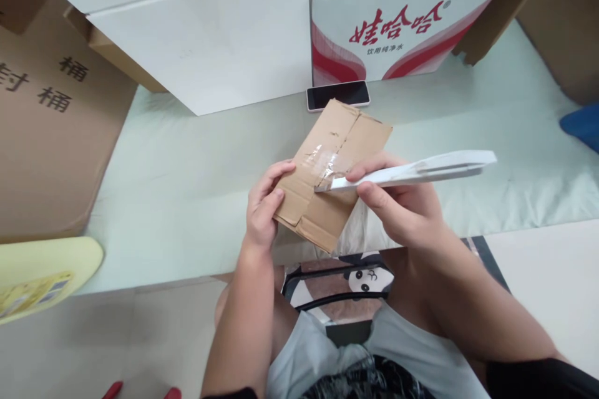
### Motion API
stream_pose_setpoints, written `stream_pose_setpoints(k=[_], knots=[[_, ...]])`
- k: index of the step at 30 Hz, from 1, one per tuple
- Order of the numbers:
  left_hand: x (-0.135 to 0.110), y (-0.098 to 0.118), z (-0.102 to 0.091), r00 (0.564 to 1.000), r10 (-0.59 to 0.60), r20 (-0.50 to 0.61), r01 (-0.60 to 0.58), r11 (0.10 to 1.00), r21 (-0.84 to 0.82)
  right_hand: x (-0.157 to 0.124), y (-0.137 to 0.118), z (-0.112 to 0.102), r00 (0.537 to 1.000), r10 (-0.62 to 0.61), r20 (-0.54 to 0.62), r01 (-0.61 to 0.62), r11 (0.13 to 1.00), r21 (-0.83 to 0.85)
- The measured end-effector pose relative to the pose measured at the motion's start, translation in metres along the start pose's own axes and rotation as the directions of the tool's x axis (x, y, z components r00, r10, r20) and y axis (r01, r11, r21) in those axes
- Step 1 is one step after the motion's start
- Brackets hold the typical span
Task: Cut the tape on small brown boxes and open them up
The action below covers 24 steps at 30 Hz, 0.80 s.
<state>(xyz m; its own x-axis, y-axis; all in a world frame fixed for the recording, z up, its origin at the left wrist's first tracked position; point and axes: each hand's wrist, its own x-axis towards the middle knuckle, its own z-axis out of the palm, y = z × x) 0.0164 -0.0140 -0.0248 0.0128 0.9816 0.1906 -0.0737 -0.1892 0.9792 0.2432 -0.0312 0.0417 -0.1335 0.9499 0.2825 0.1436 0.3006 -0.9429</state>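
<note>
A small brown cardboard box [322, 168] is held tilted in front of me, clear tape [322, 159] across its seam. My left hand [266, 202] grips its left edge, thumb on the upper face. In my right hand [402, 199] is a white knife-like tool [435, 167], pinched between thumb and fingers. Its narrow grey tip rests at the box seam, just below the tape; its long looped handle points right. I cannot tell its exact kind.
Behind the box, a phone [337, 95] lies against a white and red carton [388, 25]. A large white box [210, 37] stands left of it on the pale green cloth [178, 156]. Big cardboard boxes [51, 112] flank the left; a panda-print bag [337, 293] is between my legs.
</note>
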Motion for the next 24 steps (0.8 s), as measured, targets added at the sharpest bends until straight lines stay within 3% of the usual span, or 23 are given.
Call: stream_pose_setpoints(k=[6, 13, 24], knots=[[0.004, -0.002, 0.004, 1.000, 0.000, -0.001, 0.000, 0.998, -0.060, -0.001, 0.002, -0.002, 0.999, -0.049, 0.009, 0.048, 0.998, 0.033], [0.006, -0.002, 0.005, 1.000, 0.005, 0.029, -0.004, 0.998, -0.057, -0.002, 0.013, -0.004, 0.994, -0.023, -0.110, 0.031, 0.997, 0.077], [0.005, -0.003, 0.003, 0.997, 0.017, 0.080, -0.015, 1.000, -0.027, -0.001, 0.011, 0.002, 0.984, -0.068, -0.167, 0.046, 0.990, -0.131]])
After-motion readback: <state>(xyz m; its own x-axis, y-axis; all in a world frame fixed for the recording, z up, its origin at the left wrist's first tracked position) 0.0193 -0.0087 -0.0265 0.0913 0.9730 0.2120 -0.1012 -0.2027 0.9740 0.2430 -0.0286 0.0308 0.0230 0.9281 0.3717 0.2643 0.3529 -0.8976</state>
